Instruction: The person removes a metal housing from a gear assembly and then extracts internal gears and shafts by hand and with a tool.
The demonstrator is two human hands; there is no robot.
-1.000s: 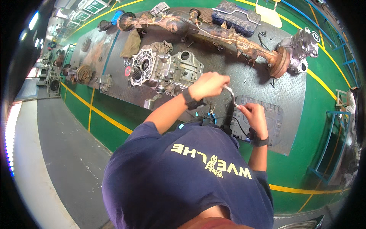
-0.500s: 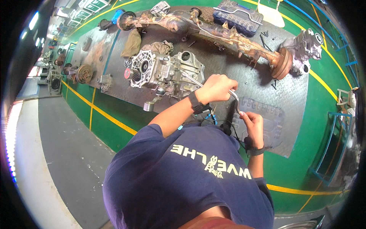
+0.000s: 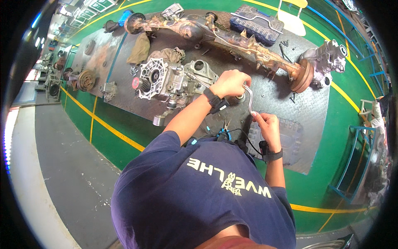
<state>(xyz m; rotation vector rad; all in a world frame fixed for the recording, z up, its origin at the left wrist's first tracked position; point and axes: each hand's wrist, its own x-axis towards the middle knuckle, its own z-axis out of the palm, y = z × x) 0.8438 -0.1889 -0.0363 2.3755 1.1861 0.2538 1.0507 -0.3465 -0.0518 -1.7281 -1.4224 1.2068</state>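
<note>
A bare metal gearbox housing [image 3: 169, 81] lies on the steel-topped bench in front of me. My left hand [image 3: 230, 84] is closed around the shaft of a speed wrench [image 3: 250, 101], just right of the housing. The wrench's far end reaches the housing's right part; its exact contact there is too small to tell. My right hand [image 3: 267, 125] pinches the cranked near end of the wrench between thumb and fingers. Blue-handled pliers [image 3: 225, 132] are below my left wrist, close to my shirt.
A rusty axle [image 3: 232, 41] with a brake drum [image 3: 304, 76] spans the bench's far side. Dark moulded tool cases lie behind the axle [image 3: 257, 25] and by my right hand [image 3: 292, 137]. Another metal housing [image 3: 325, 60] stands far right. Cloths [image 3: 168, 55] lie behind the gearbox.
The wrench's cranked end has changed its angle, and both hands have shifted slightly up and left in view. A round toothed part and the pliers show more plainly. The whole view has moved a little.
</note>
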